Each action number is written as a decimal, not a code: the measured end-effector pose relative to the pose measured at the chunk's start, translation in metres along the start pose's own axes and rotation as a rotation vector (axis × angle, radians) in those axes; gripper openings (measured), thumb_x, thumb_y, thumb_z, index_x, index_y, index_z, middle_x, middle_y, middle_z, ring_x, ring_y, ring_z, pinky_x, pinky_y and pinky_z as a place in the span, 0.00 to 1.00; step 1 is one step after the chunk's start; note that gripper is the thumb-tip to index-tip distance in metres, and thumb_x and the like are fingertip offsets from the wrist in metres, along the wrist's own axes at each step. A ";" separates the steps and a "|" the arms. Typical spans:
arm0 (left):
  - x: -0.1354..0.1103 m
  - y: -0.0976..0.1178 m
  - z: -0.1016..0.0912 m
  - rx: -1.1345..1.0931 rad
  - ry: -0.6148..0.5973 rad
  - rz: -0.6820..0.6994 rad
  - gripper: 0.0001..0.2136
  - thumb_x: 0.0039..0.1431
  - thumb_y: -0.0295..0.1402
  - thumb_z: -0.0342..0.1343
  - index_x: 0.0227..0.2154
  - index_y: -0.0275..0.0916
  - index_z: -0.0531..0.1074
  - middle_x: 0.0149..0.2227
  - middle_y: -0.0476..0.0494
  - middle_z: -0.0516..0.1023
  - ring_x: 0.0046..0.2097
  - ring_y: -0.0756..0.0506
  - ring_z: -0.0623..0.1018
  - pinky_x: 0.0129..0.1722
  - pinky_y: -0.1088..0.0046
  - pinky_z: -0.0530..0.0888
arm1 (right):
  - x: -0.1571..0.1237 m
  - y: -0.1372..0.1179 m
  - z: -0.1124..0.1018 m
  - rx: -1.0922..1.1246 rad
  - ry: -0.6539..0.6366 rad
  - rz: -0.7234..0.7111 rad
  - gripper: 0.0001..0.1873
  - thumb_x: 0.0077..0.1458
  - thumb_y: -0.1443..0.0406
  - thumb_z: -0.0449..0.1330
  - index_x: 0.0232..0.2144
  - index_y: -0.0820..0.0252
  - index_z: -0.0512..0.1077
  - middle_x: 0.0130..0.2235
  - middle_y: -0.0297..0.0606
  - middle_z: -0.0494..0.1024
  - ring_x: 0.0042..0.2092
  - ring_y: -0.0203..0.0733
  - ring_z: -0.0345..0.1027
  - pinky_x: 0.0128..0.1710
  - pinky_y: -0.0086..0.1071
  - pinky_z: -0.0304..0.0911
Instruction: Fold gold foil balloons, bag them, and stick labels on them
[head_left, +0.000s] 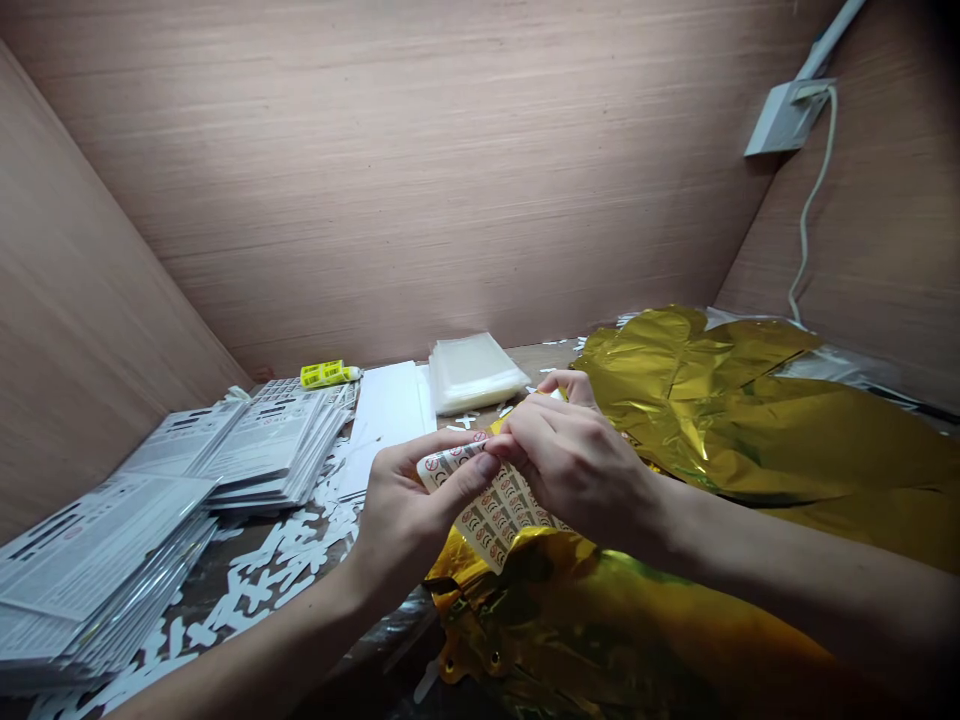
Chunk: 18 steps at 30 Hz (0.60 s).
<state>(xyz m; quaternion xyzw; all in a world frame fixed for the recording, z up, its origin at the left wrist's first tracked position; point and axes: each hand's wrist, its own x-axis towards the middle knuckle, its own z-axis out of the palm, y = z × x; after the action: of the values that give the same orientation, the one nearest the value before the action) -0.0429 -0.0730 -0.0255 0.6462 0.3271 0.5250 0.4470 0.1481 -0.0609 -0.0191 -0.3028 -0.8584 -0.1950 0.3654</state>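
Between my hands is a sheet of small printed stickers (491,530), bent over at its upper edge and marked with CE signs and red circles. My left hand (412,510) grips its left side, thumb on top. My right hand (577,450) is closed at the folded upper edge, its thumb and finger pinched close to my left thumb; whether a single sticker is between them is hidden. Under the sheet and my right forearm lies shiny gold foil (600,610), with small holes near its lower left corner.
Stacks of packed printed cards (97,560) stand at left, among scattered white paper offcuts (262,570). Behind are white sheets (382,420), a yellow-labelled roll (326,374) and a pile of clear bags (476,370). More gold foil (750,410) spreads right, below a cabled socket (787,115).
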 end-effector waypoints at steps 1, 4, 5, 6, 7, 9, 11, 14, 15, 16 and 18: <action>0.000 0.000 -0.001 -0.015 -0.003 -0.009 0.05 0.60 0.35 0.68 0.38 0.43 0.86 0.38 0.45 0.86 0.39 0.47 0.83 0.39 0.75 0.80 | 0.001 0.000 -0.001 0.017 -0.015 0.013 0.20 0.71 0.70 0.47 0.25 0.61 0.66 0.25 0.32 0.66 0.27 0.35 0.53 0.51 0.43 0.52; 0.002 -0.001 -0.002 -0.001 -0.013 -0.014 0.05 0.60 0.34 0.67 0.35 0.40 0.86 0.34 0.44 0.85 0.35 0.48 0.81 0.35 0.76 0.78 | 0.005 0.000 -0.008 0.157 -0.088 0.102 0.19 0.72 0.67 0.46 0.29 0.62 0.70 0.28 0.35 0.73 0.31 0.38 0.63 0.52 0.45 0.51; 0.003 -0.001 -0.003 0.010 -0.017 -0.012 0.05 0.60 0.33 0.67 0.34 0.39 0.86 0.33 0.44 0.85 0.33 0.48 0.80 0.33 0.77 0.78 | 0.008 0.000 -0.012 0.226 -0.110 0.139 0.18 0.73 0.65 0.47 0.34 0.63 0.72 0.32 0.36 0.77 0.34 0.40 0.67 0.53 0.45 0.51; 0.003 -0.001 -0.003 0.017 -0.025 -0.010 0.05 0.60 0.33 0.67 0.33 0.38 0.86 0.32 0.44 0.84 0.32 0.49 0.79 0.32 0.77 0.77 | 0.010 0.001 -0.017 0.293 -0.129 0.165 0.16 0.73 0.63 0.48 0.39 0.63 0.73 0.37 0.38 0.80 0.39 0.41 0.71 0.53 0.45 0.51; 0.003 -0.001 -0.003 0.021 -0.036 -0.008 0.05 0.59 0.33 0.67 0.33 0.38 0.85 0.32 0.44 0.84 0.31 0.50 0.78 0.31 0.77 0.76 | 0.012 0.001 -0.022 0.350 -0.143 0.183 0.14 0.72 0.62 0.50 0.43 0.62 0.73 0.42 0.39 0.81 0.43 0.43 0.72 0.54 0.45 0.52; 0.004 -0.001 -0.003 0.030 -0.061 -0.009 0.05 0.60 0.33 0.67 0.32 0.37 0.85 0.33 0.43 0.84 0.31 0.49 0.78 0.31 0.77 0.76 | 0.017 0.003 -0.031 0.413 -0.165 0.193 0.11 0.71 0.63 0.53 0.47 0.62 0.72 0.48 0.40 0.81 0.49 0.43 0.73 0.54 0.43 0.53; 0.004 -0.001 -0.004 0.050 -0.081 -0.007 0.05 0.59 0.33 0.67 0.33 0.37 0.85 0.32 0.43 0.84 0.31 0.49 0.78 0.31 0.76 0.75 | 0.020 0.005 -0.037 0.422 -0.194 0.180 0.09 0.68 0.64 0.57 0.47 0.62 0.72 0.48 0.40 0.81 0.50 0.44 0.73 0.54 0.43 0.54; 0.004 -0.001 -0.005 0.080 -0.099 -0.008 0.05 0.59 0.34 0.68 0.35 0.38 0.85 0.31 0.44 0.83 0.30 0.49 0.77 0.30 0.75 0.74 | 0.021 0.008 -0.039 0.401 -0.244 0.131 0.06 0.66 0.65 0.60 0.44 0.61 0.73 0.45 0.38 0.82 0.50 0.44 0.72 0.54 0.43 0.55; 0.004 -0.002 -0.006 0.088 -0.105 -0.009 0.06 0.59 0.34 0.68 0.35 0.38 0.86 0.30 0.44 0.83 0.30 0.49 0.76 0.30 0.75 0.74 | 0.021 0.008 -0.039 0.398 -0.256 0.115 0.05 0.66 0.66 0.60 0.43 0.61 0.74 0.44 0.38 0.82 0.49 0.44 0.72 0.53 0.44 0.55; 0.004 -0.002 -0.007 0.093 -0.111 -0.009 0.06 0.59 0.35 0.68 0.36 0.38 0.85 0.30 0.44 0.82 0.30 0.49 0.76 0.31 0.75 0.74 | 0.021 0.009 -0.038 0.400 -0.260 0.107 0.04 0.66 0.66 0.60 0.41 0.60 0.74 0.43 0.37 0.82 0.49 0.44 0.72 0.53 0.44 0.56; 0.005 -0.006 -0.008 0.084 -0.128 -0.017 0.08 0.59 0.37 0.68 0.35 0.38 0.85 0.29 0.44 0.82 0.31 0.48 0.77 0.31 0.74 0.75 | 0.021 0.009 -0.038 0.411 -0.242 0.109 0.02 0.66 0.68 0.60 0.39 0.60 0.74 0.41 0.36 0.82 0.46 0.43 0.73 0.52 0.44 0.57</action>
<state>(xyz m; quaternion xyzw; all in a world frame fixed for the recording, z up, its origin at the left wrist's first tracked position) -0.0496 -0.0646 -0.0283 0.6939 0.3249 0.4646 0.4440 0.1615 -0.0669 0.0225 -0.2891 -0.8999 0.0413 0.3238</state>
